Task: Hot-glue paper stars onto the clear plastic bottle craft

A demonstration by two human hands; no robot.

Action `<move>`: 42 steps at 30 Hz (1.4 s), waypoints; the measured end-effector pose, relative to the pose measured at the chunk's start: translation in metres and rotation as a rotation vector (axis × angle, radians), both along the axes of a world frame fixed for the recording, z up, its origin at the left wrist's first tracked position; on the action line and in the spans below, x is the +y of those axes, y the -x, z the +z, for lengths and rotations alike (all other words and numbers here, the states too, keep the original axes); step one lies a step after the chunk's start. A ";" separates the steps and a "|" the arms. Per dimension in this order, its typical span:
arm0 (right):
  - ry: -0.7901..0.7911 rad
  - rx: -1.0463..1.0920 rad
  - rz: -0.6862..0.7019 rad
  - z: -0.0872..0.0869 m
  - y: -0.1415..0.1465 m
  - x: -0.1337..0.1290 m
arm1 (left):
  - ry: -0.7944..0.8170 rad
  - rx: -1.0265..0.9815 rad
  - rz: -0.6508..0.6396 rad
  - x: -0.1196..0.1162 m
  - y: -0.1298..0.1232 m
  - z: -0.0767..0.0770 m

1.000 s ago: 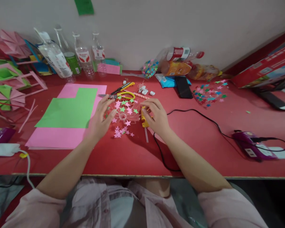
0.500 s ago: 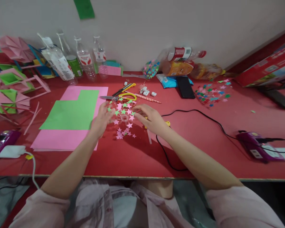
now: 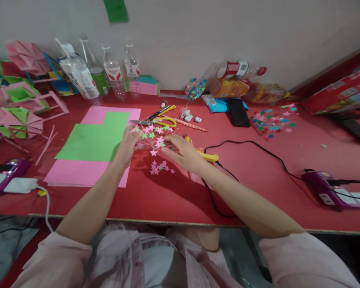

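Between my hands is a clear plastic piece (image 3: 151,136) dotted with pink and green paper stars, held above the table. My left hand (image 3: 126,147) grips its left edge, thumb toward me. My right hand (image 3: 183,153) has its fingers and thumb around the right side. Just below the piece, a small heap of loose pink and green stars (image 3: 160,167) lies on the red table (image 3: 168,204). A yellow glue gun (image 3: 208,155) rests beside my right hand, partly hidden by it. Green paper (image 3: 91,138) over pink sheets (image 3: 87,173) lies by my left hand.
Behind my hands lie yellow-handled scissors (image 3: 168,121), a utility knife (image 3: 160,114) and a striped straw (image 3: 192,125). Farther back are a phone (image 3: 239,113), bottles (image 3: 114,74) and another star-covered clear piece (image 3: 273,120). A black cord (image 3: 255,145) crosses the right side toward a purple power strip (image 3: 333,190).
The star-covered plastic piece has turned in my hands, and its round centre shows less now. My right hand has shifted slightly left and down, showing more of the glue gun. The view has moved slightly.
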State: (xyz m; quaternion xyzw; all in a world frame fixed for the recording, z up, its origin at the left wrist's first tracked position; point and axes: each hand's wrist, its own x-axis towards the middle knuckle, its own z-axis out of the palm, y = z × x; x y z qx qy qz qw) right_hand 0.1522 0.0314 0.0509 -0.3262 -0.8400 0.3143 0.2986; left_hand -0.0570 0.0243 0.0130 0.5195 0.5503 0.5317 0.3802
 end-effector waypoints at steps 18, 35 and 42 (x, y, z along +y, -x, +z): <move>-0.421 -0.123 -0.156 0.019 -0.023 -0.006 | -0.156 0.129 0.133 -0.004 0.005 0.010; -0.424 -0.170 -0.032 0.018 0.001 0.008 | -0.500 0.762 0.089 -0.003 -0.019 0.018; -0.375 -0.152 0.013 0.025 -0.003 0.008 | -0.499 0.748 0.081 -0.005 -0.016 0.017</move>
